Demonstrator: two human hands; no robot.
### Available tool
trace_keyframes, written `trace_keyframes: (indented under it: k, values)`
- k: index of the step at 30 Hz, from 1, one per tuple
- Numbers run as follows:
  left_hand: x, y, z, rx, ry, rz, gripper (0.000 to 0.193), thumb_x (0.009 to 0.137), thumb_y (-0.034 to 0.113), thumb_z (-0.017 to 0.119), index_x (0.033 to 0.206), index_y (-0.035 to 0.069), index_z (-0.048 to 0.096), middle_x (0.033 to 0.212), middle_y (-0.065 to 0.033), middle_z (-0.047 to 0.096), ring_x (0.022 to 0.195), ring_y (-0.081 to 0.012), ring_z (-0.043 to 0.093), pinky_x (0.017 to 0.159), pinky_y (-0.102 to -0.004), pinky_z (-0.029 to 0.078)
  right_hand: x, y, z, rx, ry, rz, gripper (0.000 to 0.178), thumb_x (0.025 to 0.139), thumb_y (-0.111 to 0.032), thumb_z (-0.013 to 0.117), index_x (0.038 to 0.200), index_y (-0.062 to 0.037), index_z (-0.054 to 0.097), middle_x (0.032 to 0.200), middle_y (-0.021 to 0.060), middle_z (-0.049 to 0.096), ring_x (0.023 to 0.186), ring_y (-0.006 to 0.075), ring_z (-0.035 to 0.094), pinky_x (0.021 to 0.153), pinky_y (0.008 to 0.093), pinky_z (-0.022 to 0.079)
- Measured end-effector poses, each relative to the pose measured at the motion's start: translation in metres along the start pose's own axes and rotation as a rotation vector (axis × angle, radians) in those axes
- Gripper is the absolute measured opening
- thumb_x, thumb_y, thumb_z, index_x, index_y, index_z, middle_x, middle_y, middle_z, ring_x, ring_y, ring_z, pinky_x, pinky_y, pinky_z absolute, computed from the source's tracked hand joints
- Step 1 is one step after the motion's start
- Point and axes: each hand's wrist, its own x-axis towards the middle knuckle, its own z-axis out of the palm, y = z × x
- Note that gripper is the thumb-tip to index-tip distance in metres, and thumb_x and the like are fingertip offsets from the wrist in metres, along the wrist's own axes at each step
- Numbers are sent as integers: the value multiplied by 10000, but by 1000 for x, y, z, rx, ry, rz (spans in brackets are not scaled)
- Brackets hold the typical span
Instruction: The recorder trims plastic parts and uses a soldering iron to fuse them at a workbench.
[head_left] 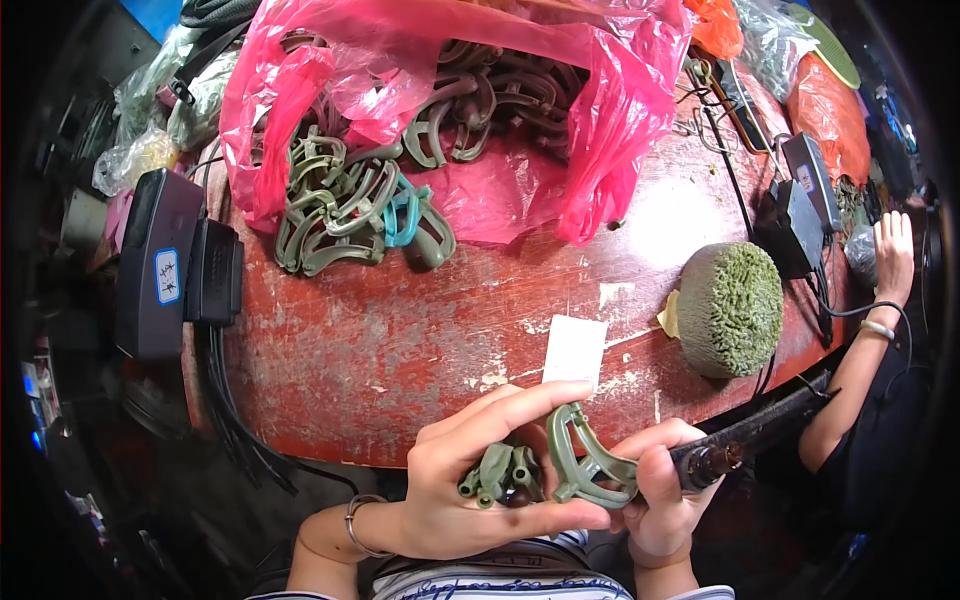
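Note:
My left hand is closed around several dark green plastic pieces, their tube-like ends showing at the palm. Its outstretched index finger and thumb also steady a lighter green curved plastic frame. At the other end of that frame, my right hand pinches it between thumb and fingers. A dark rod-like thing with a screw near its end overlaps the right hand; I cannot tell whether the hand grips it. Past the left fingertips lies a white paper slip.
A pink plastic bag full of similar frames lies open at the back. Beside it are loose green frames and a teal one. A round green bristly block stands right; black boxes stand left. Another person's hand is far right.

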Motion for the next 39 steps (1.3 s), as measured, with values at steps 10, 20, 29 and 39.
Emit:
trace_keyframes:
  k: [10, 20, 29, 39]
  values:
    - [0, 2, -9, 9, -6, -60, 718, 553, 213, 792, 1126, -66, 460, 867, -135, 593, 741, -139, 577, 645, -238, 473, 12, 3, -10, -163, 104, -311, 195, 823, -153, 496, 876, 8, 400, 575, 130, 478, 293, 41, 299, 343, 139, 217]
    - [-4, -4, -19, -38, 30, -84, 691, 562, 232, 784, 1107, -65, 480, 825, -133, 603, 732, -150, 590, 648, -241, 475, 18, 16, -11, -565, 11, -436, 455, 686, -395, 655, 759, 16, 476, 743, 76, 440, 607, 79, 424, 469, 165, 303]
    - [-3, -13, -20, -141, 140, 15, 621, 543, 139, 802, 1062, -58, 524, 727, -70, 552, 575, -67, 519, 483, -182, 397, 9, 29, -14, -627, 44, -260, 685, 699, -626, 509, 738, 58, 500, 453, 16, 465, 368, 51, 444, 343, 144, 295]
    - [1, -5, -20, -15, 99, 1, 595, 563, 119, 791, 1062, -64, 522, 762, -82, 558, 583, -74, 520, 491, -183, 408, 11, 16, -2, -173, -83, -113, 642, 700, -540, 591, 706, 94, 492, 535, 86, 503, 361, 77, 435, 328, 166, 292]
